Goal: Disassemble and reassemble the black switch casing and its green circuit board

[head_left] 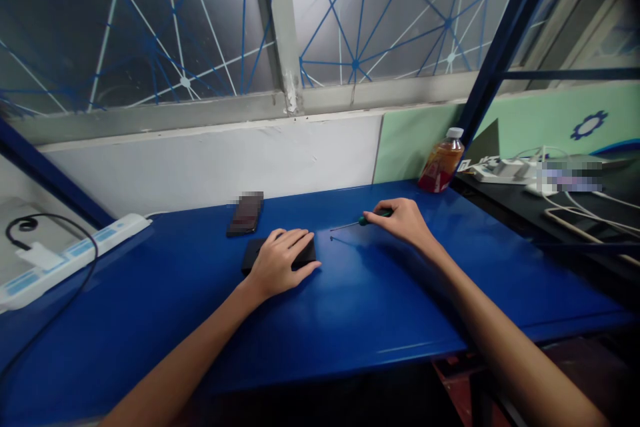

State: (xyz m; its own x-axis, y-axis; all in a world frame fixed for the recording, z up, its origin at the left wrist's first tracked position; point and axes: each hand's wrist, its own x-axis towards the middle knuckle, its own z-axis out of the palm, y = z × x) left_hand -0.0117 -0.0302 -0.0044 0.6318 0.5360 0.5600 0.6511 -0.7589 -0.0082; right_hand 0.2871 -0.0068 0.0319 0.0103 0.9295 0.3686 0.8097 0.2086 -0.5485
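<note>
My left hand lies flat across a black box-like object on the blue tabletop, covering much of it. Its fingers are stretched over the top and the thumb points out to the right. My right hand is closed around the green handle of a screwdriver, whose thin metal shaft points left, tip slightly above the table. Just below that tip shows a tiny dark spot, too small to identify. A dark smartphone lies behind the black object, apart from both hands.
A white power strip with a black cable runs along the left side of the blue table. At the back right stands a drink bottle. Chargers and white cables crowd a black surface on the right. Blue frame posts flank the table.
</note>
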